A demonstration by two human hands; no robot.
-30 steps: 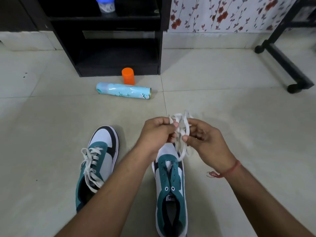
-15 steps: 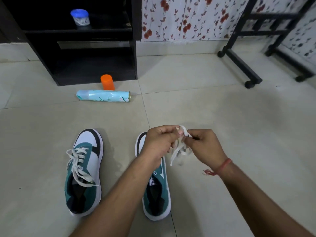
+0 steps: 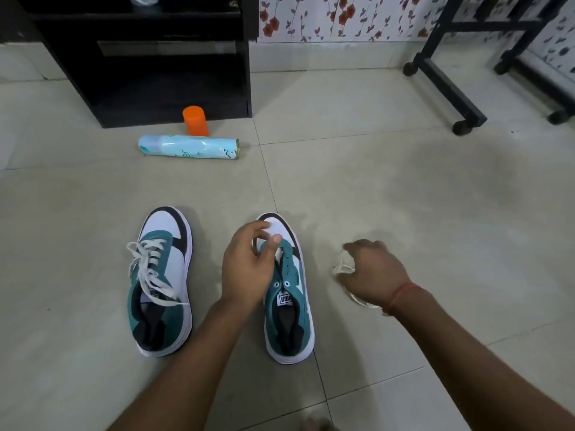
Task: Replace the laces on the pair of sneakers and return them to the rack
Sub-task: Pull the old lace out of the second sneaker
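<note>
Two teal, white and black sneakers stand side by side on the tiled floor, toes pointing away from me. The left sneaker (image 3: 163,234) has white laces, loosely tied. The right sneaker (image 3: 291,325) has empty eyelets and no lace. My left hand (image 3: 245,269) hovers over the right sneaker's front with loosely curled fingers and holds nothing. My right hand (image 3: 373,275) is down at the floor to the right of that sneaker, fingers curled over a bundled white lace (image 3: 342,269), which it mostly hides.
A light blue spray can (image 3: 189,146) lies on the floor beyond the sneakers, with an orange cap (image 3: 195,119) standing behind it. A black shelf unit (image 3: 174,66) stands at the back left. A black wheeled stand (image 3: 451,88) is at the back right.
Both hands held the white lace together above the right sneaker. Now they have parted: my right hand has carried the lace down to the floor on the right, and my left hand has let go.
</note>
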